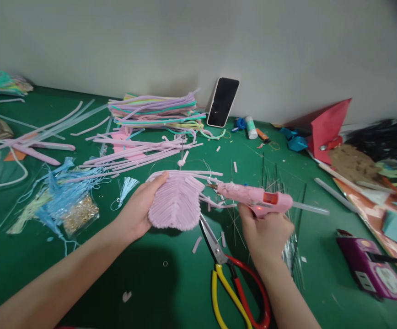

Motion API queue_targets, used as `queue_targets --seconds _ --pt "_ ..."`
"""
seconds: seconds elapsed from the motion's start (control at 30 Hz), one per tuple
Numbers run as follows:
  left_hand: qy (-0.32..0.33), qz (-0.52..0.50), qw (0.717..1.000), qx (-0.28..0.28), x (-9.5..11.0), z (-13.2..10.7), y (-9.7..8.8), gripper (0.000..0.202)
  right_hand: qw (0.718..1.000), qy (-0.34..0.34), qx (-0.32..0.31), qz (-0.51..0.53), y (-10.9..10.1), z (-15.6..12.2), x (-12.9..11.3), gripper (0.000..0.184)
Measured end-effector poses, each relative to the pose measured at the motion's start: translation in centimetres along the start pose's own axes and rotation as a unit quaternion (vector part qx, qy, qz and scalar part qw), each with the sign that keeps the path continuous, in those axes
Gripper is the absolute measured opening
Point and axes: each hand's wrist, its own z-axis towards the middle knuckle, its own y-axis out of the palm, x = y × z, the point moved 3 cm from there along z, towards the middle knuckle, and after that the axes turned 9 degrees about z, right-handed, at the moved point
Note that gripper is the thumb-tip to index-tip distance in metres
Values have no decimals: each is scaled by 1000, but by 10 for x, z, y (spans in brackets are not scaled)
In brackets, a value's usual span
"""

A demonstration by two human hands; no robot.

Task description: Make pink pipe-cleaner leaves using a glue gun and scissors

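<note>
My left hand (144,208) grips the left edge of a pale lilac leaf shape (175,203) made of fuzzy pipe cleaners laid in slanting rows, its thumb on top. In my right hand (269,233) is a pink hot glue gun (256,197), a small light lit on its side. A clear glue stick (310,208) sticks out of its back end. The gun's nozzle points left, close to the leaf's upper right edge; whether they touch I cannot tell. Open scissors (221,258) with one yellow and one red handle lie below, between my hands.
Pipe cleaners lie in a bundle (153,109) and in loose lilac lengths (143,153) behind. A phone (223,101) leans on the wall. Blue tassels (56,192) and a bag of gold bits (81,214) are left. Thin wires (289,251) and a purple power box (373,267) are right.
</note>
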Motion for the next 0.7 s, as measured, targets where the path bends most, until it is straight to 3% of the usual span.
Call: queue_targets --seconds 0.47,0.7 --pt "-1 5 1000 10 0 1 0 15 1000 14 -5 2 1 -1 2 42" --pt "-3 -5 1000 6 -2 0 -2 16 1000 -16 -11 -5 -1 -1 0 43"
